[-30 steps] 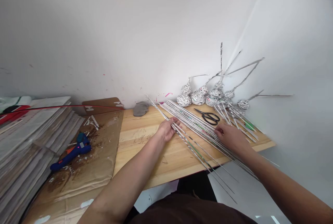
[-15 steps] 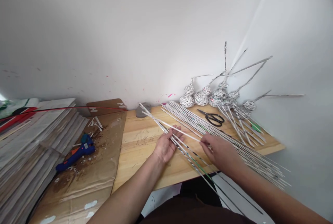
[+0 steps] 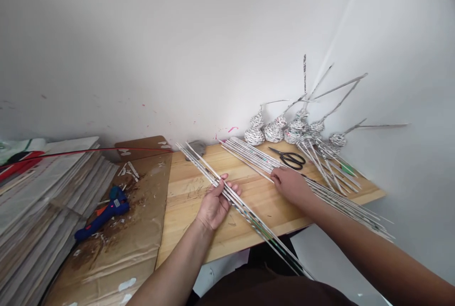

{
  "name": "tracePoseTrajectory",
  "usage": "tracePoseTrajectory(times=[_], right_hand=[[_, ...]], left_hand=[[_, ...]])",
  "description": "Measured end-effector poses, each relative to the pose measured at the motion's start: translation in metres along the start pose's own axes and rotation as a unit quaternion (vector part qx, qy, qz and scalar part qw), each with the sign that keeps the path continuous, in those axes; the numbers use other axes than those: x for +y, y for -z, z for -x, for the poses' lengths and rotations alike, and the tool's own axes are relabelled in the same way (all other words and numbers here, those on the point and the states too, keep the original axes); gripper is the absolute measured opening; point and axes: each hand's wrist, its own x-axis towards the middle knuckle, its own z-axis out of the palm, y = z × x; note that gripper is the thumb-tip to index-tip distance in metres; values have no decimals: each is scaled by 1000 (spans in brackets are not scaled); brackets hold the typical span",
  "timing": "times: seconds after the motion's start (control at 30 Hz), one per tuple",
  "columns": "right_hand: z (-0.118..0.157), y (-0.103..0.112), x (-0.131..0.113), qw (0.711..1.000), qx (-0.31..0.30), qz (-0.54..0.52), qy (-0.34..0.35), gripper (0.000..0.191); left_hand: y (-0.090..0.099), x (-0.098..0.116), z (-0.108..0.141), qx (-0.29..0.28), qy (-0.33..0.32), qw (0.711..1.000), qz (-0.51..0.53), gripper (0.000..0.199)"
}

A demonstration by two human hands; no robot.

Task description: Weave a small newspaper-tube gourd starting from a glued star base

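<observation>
The left hand (image 3: 215,204), palm turned up, grips a slim bundle of paper sticks (image 3: 249,212), thumb laid over them and fingers beneath; the bundle slants across the wooden tabletop (image 3: 188,211), its far ends near the wall by a grey lump (image 3: 198,148), its near ends reaching past the front edge; the right hand (image 3: 289,185) is at the pile of loose sticks (image 3: 256,155), palm down, fingers bent and touching it, though I cannot tell whether they pinch a stick; black-handled scissors (image 3: 283,155) lie just beyond that hand; behind them, woven paper gourd shapes (image 3: 254,136) stand along the wall with long stems sticking out; to the left, a blue glue gun (image 3: 103,219) rests on stained cardboard (image 3: 142,235), beside a tall stack of newspapers (image 3: 64,197)
</observation>
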Motion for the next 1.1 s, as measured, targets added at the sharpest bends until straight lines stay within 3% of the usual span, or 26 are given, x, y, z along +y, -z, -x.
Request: tracePoseTrajectory(times=[0.23,0.57,0.8,0.9,0.97,1.03,1.1], right_hand=[[0,4,5,998,-14,34,-56,19],[-12,13,8,994,-47,55,-83,23],[12,35,30,993,-42,63,-90,23],[26,26,38,996,28,78,-31,31],[31,14,37,994,70,84,15,48],[30,-1,30,993,72,89,37,62],[23,-13,23,994,44,94,35,60]], left_hand=[[1,-2,0,-15,4,1000,-1,16],[-1,-1,0,-15,3,1000,-3,15],[-1,-2,1,-16,5,1000,9,15],[-3,-2,2,-13,5,1000,7,15],[-3,-1,2,-14,5,1000,6,14],[-4,-1,2,-10,6,1000,5,14],[-3,-1,2,-4,5,1000,4,15]])
